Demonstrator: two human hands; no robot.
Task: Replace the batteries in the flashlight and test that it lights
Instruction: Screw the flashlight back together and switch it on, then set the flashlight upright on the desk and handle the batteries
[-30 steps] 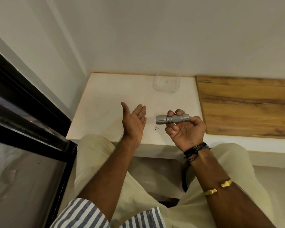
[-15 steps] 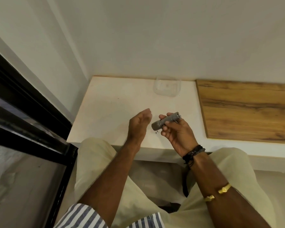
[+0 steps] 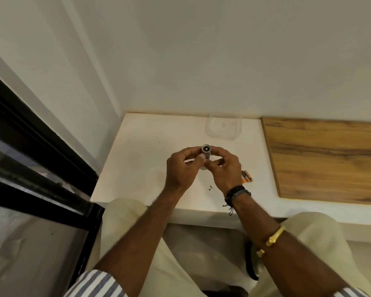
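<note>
A small grey metal flashlight [image 3: 206, 152] stands upright between my hands above the white table [image 3: 141, 159], one round end facing the camera. My left hand [image 3: 183, 168] grips its body from the left with thumb and fingers. My right hand [image 3: 224, 168] holds it from the right, fingertips meeting at its lower part. The flashlight's lower end is hidden by my fingers. Two or three small batteries [image 3: 247, 176], orange and dark, lie on the table just right of my right wrist.
A clear plastic container [image 3: 223, 127] sits at the back of the table against the wall. A wooden board [image 3: 326, 159] covers the surface to the right. A black window frame [image 3: 30, 146] runs along the left. Small dark specks [image 3: 211, 187] lie near the front edge.
The left hand, open and apart before, has closed on the flashlight. The flashlight turned from lying sideways in the right hand to upright between both hands. Batteries have come into view.
</note>
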